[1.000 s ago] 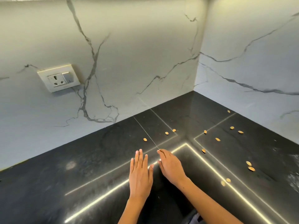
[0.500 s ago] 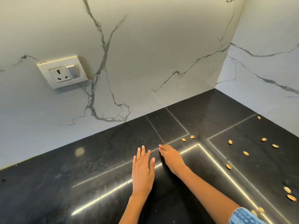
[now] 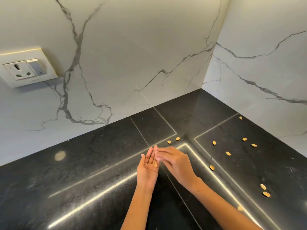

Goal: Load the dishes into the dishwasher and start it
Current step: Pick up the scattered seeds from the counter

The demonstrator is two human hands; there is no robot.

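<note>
Head view showed the left hand [image 3: 148, 168] turned palm up at the lower middle of the frame, fingers straight and close together, serving as a shallow cup with one small tan shell [image 3: 155, 164] lying on the palm near the base of the fingers. Just to its right, the right hand [image 3: 176, 165] lay palm down with its fingers extended toward the left hand's fingertips, touching or nearly touching them; whether anything was pinched between the right fingers could not be told, and they looked relaxed rather than curled. Both bare forearms ran down to the lower edge of the frame. Beneath the hands stretched a black stone countertop [image 3: 83, 163], glossy, with thin bright lines of reflected light crossing it. Beyond the fingertips two more shells [image 3: 169, 142] lay side by side near the junction of the seams, and to the right of the frame others were scattered well apart over the dark surface, a pair [image 3: 266, 194] lying close together near the right edge. White marble-patterned walls [image 3: 132, 55] with grey veins met in a corner at the upper right. A cream wall socket [image 3: 25, 68] with a switch sat at the far left. No dishes or dishwasher appeared anywhere in view.
</note>
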